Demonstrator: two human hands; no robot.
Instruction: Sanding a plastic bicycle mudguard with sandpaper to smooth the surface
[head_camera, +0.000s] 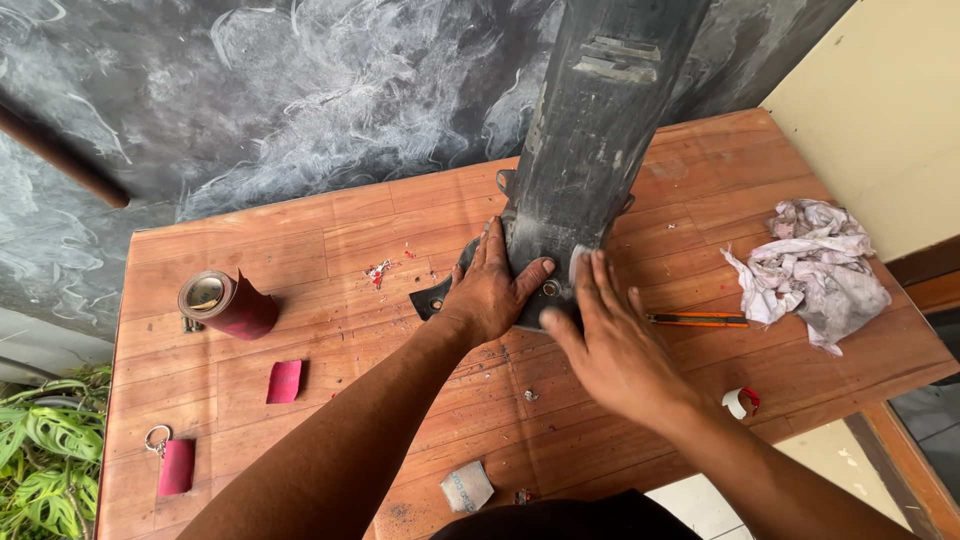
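Long dark grey plastic panel (590, 130), dusty and scuffed: propped upright on wooden table (330, 240), lower end resting near table centre, upper end running out of view at top. Flared base with mounting tabs and round holes, one tab (432, 298) jutting left of base.

Left hand (492, 290): laid flat on left side of panel base, fingers spread and pointing up the panel, thumb stretched right across lower edge. Nothing pinched.

Right hand (610, 345): placed on right side of panel base, fingers close together and extended, tips pressing a small pale scrap (580, 262) against panel surface. Kind of scrap not discernible.

Left of panel: roll of dark red sandpaper (225, 302), lying on its side, well apart from base. Below roll, red sandpaper square (285, 381); farther left near table edge, second red piece (177, 466) with key ring (157, 438) beside it.
Just left of panel base: scatter of red flecks (380, 270).
Right of panel base: orange-and-black pencil-like tool (698, 320), lying flat, just beyond right hand.
Farther right: crumpled whitish rag (815, 270) with pinkish stains.
Right of right wrist: small white-and-red curled scrap (740, 402).
Below panel, near table's front edge: folded grey sandpaper piece (467, 486).
Far left of table: green leaves (45, 440).
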